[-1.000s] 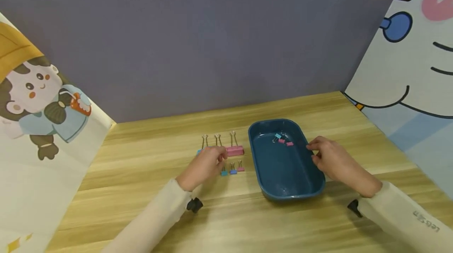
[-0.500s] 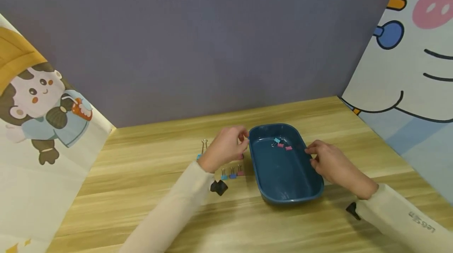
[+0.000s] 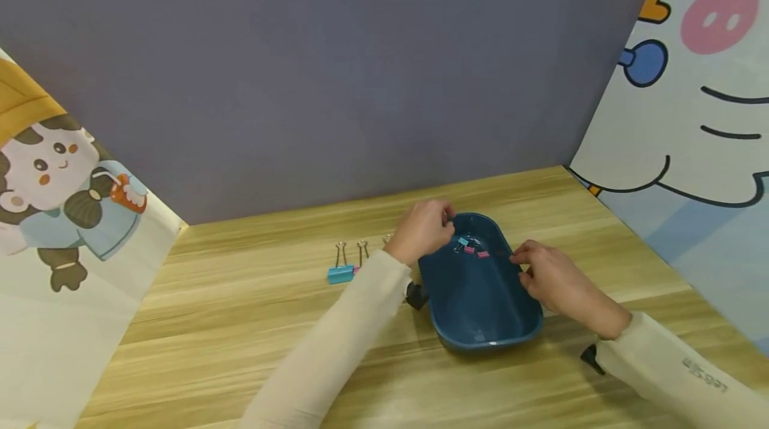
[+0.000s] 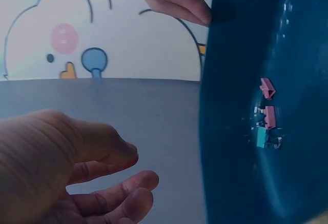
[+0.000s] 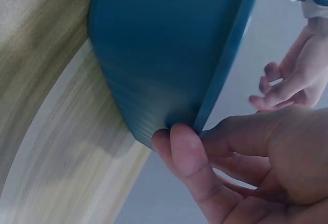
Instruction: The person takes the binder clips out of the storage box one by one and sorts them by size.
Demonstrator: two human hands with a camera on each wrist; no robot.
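Pinching the rim of the blue tray [image 3: 447, 329], the right hand [image 3: 549, 279] steadies it. Over the far end the left hand [image 3: 423, 232] hovers, fingers loosely spread and empty, above small clips [image 3: 471, 247] inside.

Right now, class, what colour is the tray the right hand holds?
Dark blue tray, clearest in the head view.

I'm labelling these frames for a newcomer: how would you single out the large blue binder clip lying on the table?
Find the dark blue tray on the wooden table, then look left past the left hand. The large blue binder clip is leftmost in its row, the only blue one there.
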